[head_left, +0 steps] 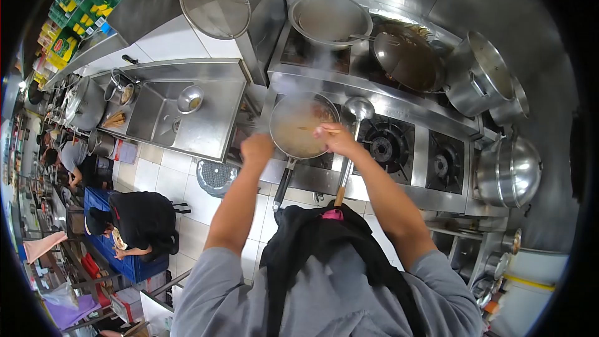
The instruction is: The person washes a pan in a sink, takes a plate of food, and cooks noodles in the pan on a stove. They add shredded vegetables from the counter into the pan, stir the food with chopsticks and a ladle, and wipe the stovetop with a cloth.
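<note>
Steel frying pan [292, 157] steaming on stove [421, 153], food [306, 140] inside. Right hand [335, 138] over right rim, fingers pinched, any hold unclear; left hand [257, 148] curled near left rim, likewise. Seemingly mid-cooking; next move calls for avoiding steam.

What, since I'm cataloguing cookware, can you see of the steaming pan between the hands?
The pan is round, with a silvery, metal-looking rim and one long black handle pointing toward the bottom of the view. It sits upright on the stove, holding brownish contents, redder at the far right, under steam. The right hand is over its right side; the left hand is beside its left rim. Whether either touches it cannot be told.
</note>
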### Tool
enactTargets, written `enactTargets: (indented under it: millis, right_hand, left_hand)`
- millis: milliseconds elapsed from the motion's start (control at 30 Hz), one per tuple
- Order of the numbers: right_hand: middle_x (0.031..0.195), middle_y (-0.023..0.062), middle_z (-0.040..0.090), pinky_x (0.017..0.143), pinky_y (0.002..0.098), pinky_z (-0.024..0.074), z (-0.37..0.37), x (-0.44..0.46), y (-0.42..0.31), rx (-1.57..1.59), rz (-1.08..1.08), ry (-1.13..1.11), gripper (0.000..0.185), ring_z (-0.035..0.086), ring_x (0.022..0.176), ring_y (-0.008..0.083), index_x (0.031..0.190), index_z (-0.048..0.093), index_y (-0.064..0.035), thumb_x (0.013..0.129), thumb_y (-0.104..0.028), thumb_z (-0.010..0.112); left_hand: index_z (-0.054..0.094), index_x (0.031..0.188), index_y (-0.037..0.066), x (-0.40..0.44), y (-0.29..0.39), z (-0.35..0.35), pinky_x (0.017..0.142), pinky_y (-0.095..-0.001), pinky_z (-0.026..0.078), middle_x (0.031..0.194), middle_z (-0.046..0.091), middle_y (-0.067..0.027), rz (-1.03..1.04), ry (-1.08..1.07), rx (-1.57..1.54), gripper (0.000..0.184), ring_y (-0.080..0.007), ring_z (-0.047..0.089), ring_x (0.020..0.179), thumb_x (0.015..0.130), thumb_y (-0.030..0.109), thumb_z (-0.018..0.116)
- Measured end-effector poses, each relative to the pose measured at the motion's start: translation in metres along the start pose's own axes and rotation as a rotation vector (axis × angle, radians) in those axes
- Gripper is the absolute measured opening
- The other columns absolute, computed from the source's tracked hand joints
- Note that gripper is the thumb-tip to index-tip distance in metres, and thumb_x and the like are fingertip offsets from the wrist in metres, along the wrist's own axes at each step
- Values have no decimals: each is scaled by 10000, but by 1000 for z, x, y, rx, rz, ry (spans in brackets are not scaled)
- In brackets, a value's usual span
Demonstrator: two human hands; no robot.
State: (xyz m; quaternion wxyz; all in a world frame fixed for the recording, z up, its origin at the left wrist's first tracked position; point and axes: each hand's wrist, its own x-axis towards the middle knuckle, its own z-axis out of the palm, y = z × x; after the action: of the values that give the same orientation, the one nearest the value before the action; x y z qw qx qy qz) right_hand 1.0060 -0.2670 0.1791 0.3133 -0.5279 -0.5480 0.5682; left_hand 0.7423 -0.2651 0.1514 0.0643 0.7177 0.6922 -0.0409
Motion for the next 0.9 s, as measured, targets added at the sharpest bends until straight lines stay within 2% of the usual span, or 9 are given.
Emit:
enactTargets:
  millis: [100,133,233,433,500,633,767,800,900]
  right_hand:
    - [780,84,666,517,318,502,17,15,11,-138,19,-39,265,640,605,194,924,658,-33,978,-262,536]
    - [799,103,667,534,337,520,7,23,23,-573,-178,-20,264,651,615,209,940,666,-31,980,-248,521]
    - [792,117,665,541,342,524,-35,8,27,-708,-119,-2,286,654,600,206,939,665,-18,978,-260,517]
    - [759,112,661,517,317,502,-10,-3,11,-93,109,-69,339,626,538,174,907,646,4,974,-302,517]
    - [764,98,664,519,311,501,-12,0,8,-247,160,-74,314,627,550,173,915,652,-15,972,-285,503]
    - [779,67,655,494,292,481,-49,-2,30,-561,-80,-46,299,587,507,149,890,656,-29,968,-257,479]
    - [769,64,655,507,306,493,-19,5,13,-247,-11,73,280,604,517,162,906,652,-42,976,-269,505]
    - [765,69,660,517,317,506,-11,17,23,-173,-89,180,275,623,537,169,911,655,-53,976,-287,526]
    - [820,43,671,458,281,479,1,26,44,-83,86,80,251,603,512,138,959,643,-40,989,-255,517]
  left_hand:
    - [722,920,93,-4,52,19,720,-449,569,933,714,-168,166,-66,7,220,-318,712,880,898,180,521]
    - [722,920,93,-13,51,17,720,-449,569,933,714,-168,169,-68,7,220,-318,712,880,898,180,521]
    - [730,877,117,-25,24,13,673,-413,572,883,730,-125,329,105,-74,178,-299,725,826,863,189,568]
    - [743,848,100,-6,17,-8,694,-423,573,867,727,-137,57,-23,-50,187,-320,720,828,850,192,580]
    - [744,835,91,1,37,22,693,-425,572,873,730,-131,285,-41,-4,194,-308,722,830,856,207,590]
    - [735,806,64,19,-13,-22,719,-448,563,893,712,-198,21,-10,-14,351,-350,709,827,901,354,563]
    - [723,933,65,43,-9,-7,747,-446,571,923,718,-187,-66,62,-73,386,-360,710,862,903,418,569]
    - [711,907,77,44,2,2,722,-425,574,920,728,-158,-77,39,-5,262,-343,718,850,898,264,528]
    - [709,944,72,30,30,6,745,-416,575,964,726,-161,70,-25,-39,278,-335,718,884,890,290,545]
